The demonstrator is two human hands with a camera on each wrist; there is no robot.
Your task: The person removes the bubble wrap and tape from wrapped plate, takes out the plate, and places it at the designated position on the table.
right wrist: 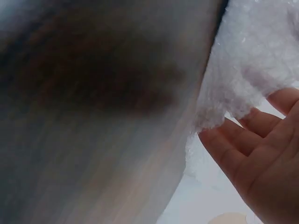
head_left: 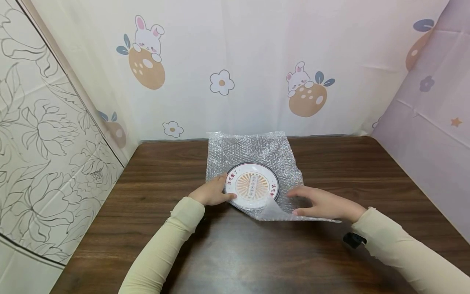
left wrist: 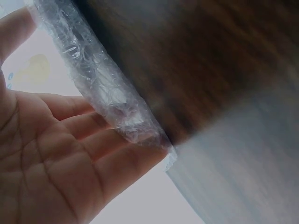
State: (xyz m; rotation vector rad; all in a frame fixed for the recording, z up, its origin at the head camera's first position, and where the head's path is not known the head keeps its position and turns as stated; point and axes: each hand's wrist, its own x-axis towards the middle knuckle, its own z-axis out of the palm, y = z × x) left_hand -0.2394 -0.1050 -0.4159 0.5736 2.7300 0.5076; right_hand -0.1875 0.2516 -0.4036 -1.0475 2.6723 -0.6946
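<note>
A round white plate [head_left: 257, 185] with an orange sunburst, red characters and a dark rim lies on a sheet of bubble wrap [head_left: 249, 149]. One flap of the wrap folds over the plate's lower right edge. My left hand [head_left: 213, 191] rests at the plate's left side, thumb by the lower rim and fingers on the upper left; in the left wrist view its fairly straight fingers touch the edge of the wrap [left wrist: 98, 77]. At the wrap's right side is my right hand [head_left: 327, 204], thumb and fingers spread apart. Its fingertips meet the wrap [right wrist: 252, 56] in the right wrist view.
Everything lies on a dark brown wooden table [head_left: 238, 261]. Behind it hangs a pale curtain [head_left: 249, 53] printed with rabbits and flowers, against which the wrap's far edge lies. A floral-line panel [head_left: 51, 126] stands at the left. A small black object [head_left: 354, 240] shows under the right sleeve.
</note>
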